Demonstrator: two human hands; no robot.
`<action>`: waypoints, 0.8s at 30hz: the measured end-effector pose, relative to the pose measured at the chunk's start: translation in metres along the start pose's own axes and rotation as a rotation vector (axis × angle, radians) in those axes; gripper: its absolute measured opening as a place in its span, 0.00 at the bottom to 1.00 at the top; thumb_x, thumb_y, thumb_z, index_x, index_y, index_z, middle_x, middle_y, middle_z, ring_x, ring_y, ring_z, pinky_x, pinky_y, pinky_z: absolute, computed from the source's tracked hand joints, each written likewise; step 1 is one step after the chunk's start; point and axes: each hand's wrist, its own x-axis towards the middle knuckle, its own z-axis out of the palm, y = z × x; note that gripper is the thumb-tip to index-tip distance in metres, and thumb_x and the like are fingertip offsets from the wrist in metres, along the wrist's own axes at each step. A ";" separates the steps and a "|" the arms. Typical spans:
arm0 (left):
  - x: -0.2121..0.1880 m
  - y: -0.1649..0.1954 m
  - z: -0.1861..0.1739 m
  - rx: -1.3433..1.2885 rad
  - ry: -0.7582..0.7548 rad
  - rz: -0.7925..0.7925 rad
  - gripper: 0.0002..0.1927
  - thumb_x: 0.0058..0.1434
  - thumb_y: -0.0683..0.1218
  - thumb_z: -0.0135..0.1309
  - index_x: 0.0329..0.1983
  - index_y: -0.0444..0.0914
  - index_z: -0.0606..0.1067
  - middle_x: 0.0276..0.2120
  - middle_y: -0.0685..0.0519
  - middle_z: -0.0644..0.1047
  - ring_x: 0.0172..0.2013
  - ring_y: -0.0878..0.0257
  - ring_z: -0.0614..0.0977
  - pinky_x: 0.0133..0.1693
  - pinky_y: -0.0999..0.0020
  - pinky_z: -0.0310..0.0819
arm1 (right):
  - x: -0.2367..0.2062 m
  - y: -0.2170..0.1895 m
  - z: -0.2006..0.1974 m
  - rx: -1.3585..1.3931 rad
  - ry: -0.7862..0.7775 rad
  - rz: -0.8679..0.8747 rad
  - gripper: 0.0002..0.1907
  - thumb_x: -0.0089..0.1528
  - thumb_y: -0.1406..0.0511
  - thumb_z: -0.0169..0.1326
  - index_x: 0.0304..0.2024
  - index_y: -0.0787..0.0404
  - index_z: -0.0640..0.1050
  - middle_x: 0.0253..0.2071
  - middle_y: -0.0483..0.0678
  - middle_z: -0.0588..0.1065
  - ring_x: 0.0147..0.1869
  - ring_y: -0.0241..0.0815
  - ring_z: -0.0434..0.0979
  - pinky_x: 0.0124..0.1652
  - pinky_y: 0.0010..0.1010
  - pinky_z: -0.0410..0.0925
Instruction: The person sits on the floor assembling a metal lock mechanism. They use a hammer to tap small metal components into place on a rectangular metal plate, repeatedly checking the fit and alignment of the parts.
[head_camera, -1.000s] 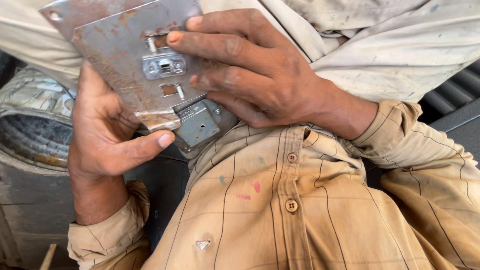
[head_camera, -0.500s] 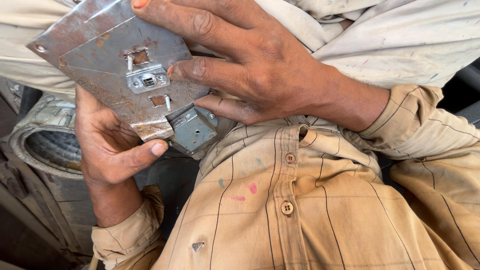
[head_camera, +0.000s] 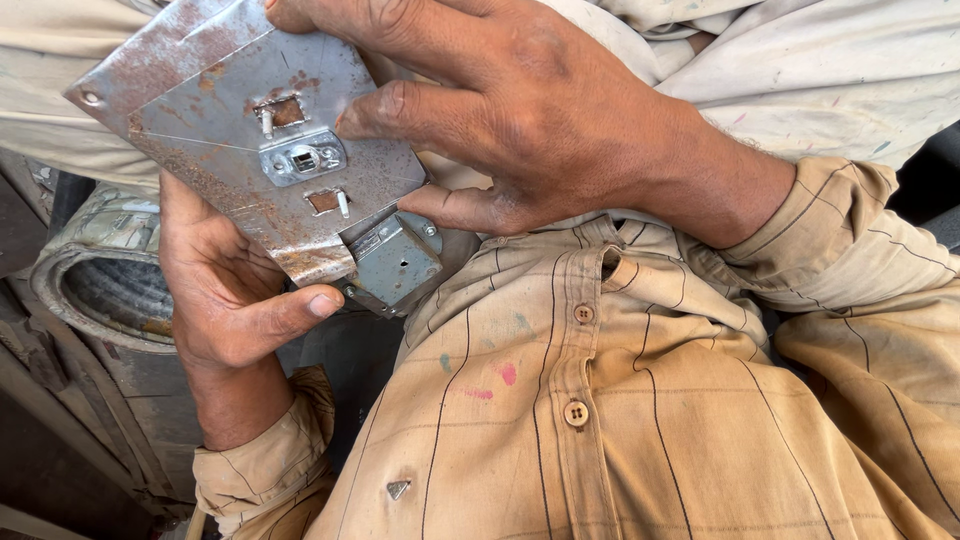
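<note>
The left hand is clamped on the lower edge of a rusty metal plate, thumb hooked under. The right hand is spread over its face, fingers pressing. The plate's long axis is tilted up-left, above a tan shirt.
</note>
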 end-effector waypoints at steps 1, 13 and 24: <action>0.000 0.001 0.001 -0.005 0.000 0.002 0.62 0.51 0.42 0.70 0.76 0.26 0.38 0.59 0.34 0.74 0.57 0.52 0.81 0.59 0.60 0.81 | 0.000 0.000 0.000 0.004 0.002 0.003 0.31 0.55 0.59 0.70 0.57 0.64 0.74 0.74 0.57 0.59 0.74 0.50 0.68 0.64 0.36 0.70; 0.004 0.004 0.007 -0.042 0.003 -0.006 0.63 0.50 0.44 0.74 0.75 0.26 0.40 0.60 0.34 0.73 0.60 0.50 0.80 0.60 0.57 0.80 | 0.003 0.003 -0.005 0.010 -0.034 0.007 0.33 0.56 0.58 0.73 0.58 0.65 0.74 0.74 0.55 0.60 0.74 0.51 0.69 0.61 0.37 0.71; -0.002 -0.004 -0.004 -0.002 -0.082 0.050 0.55 0.59 0.40 0.69 0.77 0.27 0.42 0.61 0.34 0.73 0.61 0.51 0.80 0.63 0.58 0.80 | 0.006 -0.012 0.003 -0.051 0.027 0.076 0.30 0.58 0.59 0.68 0.58 0.64 0.76 0.74 0.51 0.60 0.72 0.48 0.70 0.66 0.33 0.70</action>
